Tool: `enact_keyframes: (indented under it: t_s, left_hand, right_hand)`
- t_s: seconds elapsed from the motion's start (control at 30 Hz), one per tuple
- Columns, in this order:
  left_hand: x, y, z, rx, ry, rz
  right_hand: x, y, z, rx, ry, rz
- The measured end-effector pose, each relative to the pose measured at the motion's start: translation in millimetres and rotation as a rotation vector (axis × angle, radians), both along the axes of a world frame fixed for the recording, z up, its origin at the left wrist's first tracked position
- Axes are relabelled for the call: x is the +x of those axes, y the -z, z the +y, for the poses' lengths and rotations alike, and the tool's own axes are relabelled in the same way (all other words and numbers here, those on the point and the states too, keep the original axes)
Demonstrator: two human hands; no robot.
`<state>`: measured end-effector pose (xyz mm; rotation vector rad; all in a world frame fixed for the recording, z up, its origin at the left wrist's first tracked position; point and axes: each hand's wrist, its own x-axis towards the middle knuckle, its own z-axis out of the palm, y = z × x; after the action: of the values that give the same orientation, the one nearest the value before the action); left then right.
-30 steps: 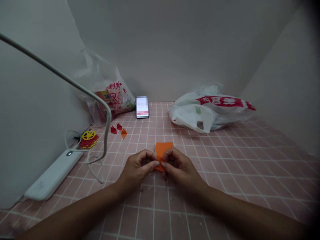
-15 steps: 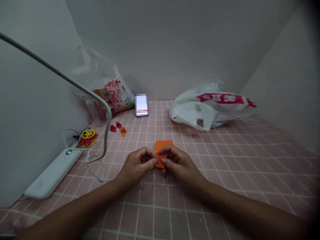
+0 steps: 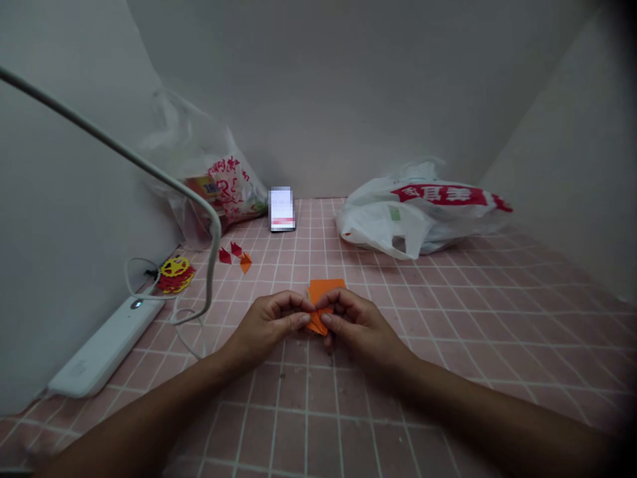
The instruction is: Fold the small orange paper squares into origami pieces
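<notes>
Between my two hands is a small folded piece of orange paper (image 3: pixel 317 323), pointed at its lower end. My left hand (image 3: pixel 279 320) pinches its left side with thumb and forefinger. On the other side, my right hand (image 3: pixel 351 320) grips it between thumb and fingers. Just behind the fingers lies a flat stack of orange paper squares (image 3: pixel 327 286), partly covered by my right hand. Further left on the tiled surface are two small red folded paper pieces (image 3: pixel 225 255) and an orange folded piece (image 3: pixel 245 263).
A white power strip (image 3: pixel 107 348) with a looped cable lies at the left, near yellow and red gear-shaped pieces (image 3: pixel 175 273). A grey bent rod (image 3: pixel 124 154) crosses the left side. Behind stand a clear plastic bag (image 3: pixel 219 179), a lit phone (image 3: pixel 282 209) and a white bag (image 3: pixel 378 216).
My left thumb has drawn back slightly to the left along the orange paper, showing more of its lower part. My right hand stays almost in place.
</notes>
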<state>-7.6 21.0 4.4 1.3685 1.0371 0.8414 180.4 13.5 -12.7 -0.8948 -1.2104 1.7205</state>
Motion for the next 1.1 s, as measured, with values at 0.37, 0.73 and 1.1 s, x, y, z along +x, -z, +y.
enact_keyframes:
  t_s: [0.37, 0.73, 1.1]
  left_hand:
    - [2, -0.5, -1, 0.033, -0.044, 0.031]
    - [8, -4.1, -9, 0.064, -0.118, 0.095]
    - [10, 4.7, -13, 0.139, -0.159, 0.118]
  right_hand:
    - [-1, 3, -1, 0.028, -0.011, -0.016]
    - [-1, -1, -1, 0.047, -0.009, -0.056]
    - [-2, 1, -1, 0.059, -0.027, -0.078]
